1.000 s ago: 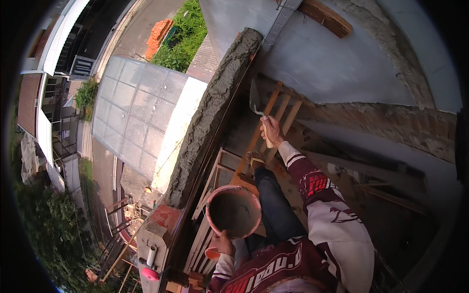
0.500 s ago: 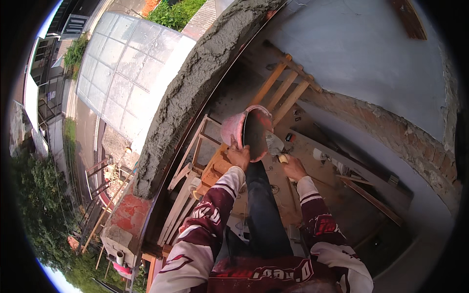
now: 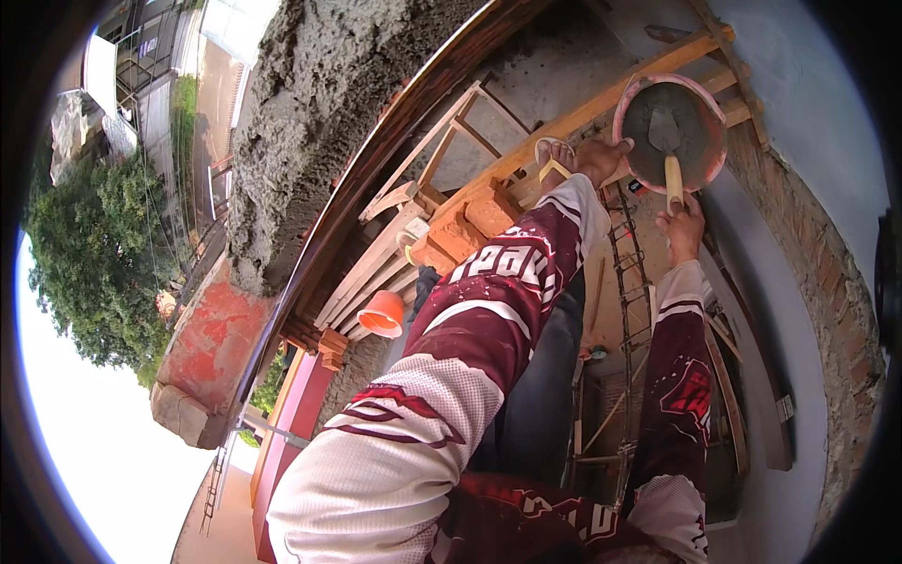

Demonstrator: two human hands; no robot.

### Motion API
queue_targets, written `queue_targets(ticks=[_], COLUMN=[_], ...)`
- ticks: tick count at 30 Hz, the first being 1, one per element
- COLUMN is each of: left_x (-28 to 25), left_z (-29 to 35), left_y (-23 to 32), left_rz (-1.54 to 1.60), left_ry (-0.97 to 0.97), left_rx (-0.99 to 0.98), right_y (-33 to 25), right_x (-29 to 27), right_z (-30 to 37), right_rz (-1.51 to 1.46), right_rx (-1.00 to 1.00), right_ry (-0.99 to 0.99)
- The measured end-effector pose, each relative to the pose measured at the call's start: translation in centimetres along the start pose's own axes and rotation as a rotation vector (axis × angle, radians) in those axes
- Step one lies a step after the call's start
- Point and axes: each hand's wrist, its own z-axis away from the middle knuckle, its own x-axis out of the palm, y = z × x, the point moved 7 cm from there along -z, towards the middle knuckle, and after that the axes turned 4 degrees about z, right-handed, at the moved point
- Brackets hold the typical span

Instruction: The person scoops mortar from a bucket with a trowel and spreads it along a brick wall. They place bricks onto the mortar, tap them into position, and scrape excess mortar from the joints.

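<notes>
A round pink-red bucket [image 3: 721, 139] sits at the upper right, its mouth facing up. Grey wet mortar [image 3: 693, 115] fills much of what shows inside. My left hand [image 3: 603, 160] grips the bucket's left rim, thumb at the edge and the other fingers partly hidden. Closed round the wooden handle of a trowel [image 3: 674, 177], my right hand [image 3: 682, 226] is just below the near rim. The trowel's blade lies on the mortar, coated in grey.
Rough mortar tops the wall [image 3: 310, 122] on my left. Orange bricks [image 3: 470, 230] sit on timber by my left forearm, near a sandalled foot [image 3: 554, 160]. A small orange bucket [image 3: 381, 313] is lower left. A steel rebar cage [image 3: 628, 282] runs below my arms.
The bucket has gone from tilted sideways to mouth-up, farther right. The trowel has moved from beside its mouth onto the mortar inside. My view has shifted, bringing the small orange bucket into sight.
</notes>
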Motion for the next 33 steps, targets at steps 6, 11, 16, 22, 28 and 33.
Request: queue_targets(ticks=[6, 11, 16, 22, 28, 33], left_x=[-5.6, -19.9, -30.5, -32.9, -32.9, -32.3], left_z=[3.3, 15.1, 31.2, 37.6, 39.3, 40.1], left_y=[-10.2, -28.5, -42.7, -48.6, -47.6, -48.5], left_rz=[0.04, -0.433, -0.682, -0.205, -0.349, -0.339], left_ry=[-0.215, 0.15, 0.255, 0.291, 0.323, 0.39], left_rx=[0.115, -0.124, -0.461, -0.582, -0.641, -0.635], right_y=[4.5, 5.5, 13.4, 15.7, 17.2, 13.6], right_x=[-0.4, 3.3, 12.8, 15.2, 14.2, 13.2], right_z=[-0.4, 9.1, 20.3, 21.7, 22.8, 29.5], right_rz=[0.238, 0.505, 0.942, 1.167, 1.131, 1.131], right_rx=[-0.17, -0.44, 0.051, -0.007, -0.119, -0.207], right_ry=[0.403, 0.284, -0.382, -0.341, -0.34, -0.419])
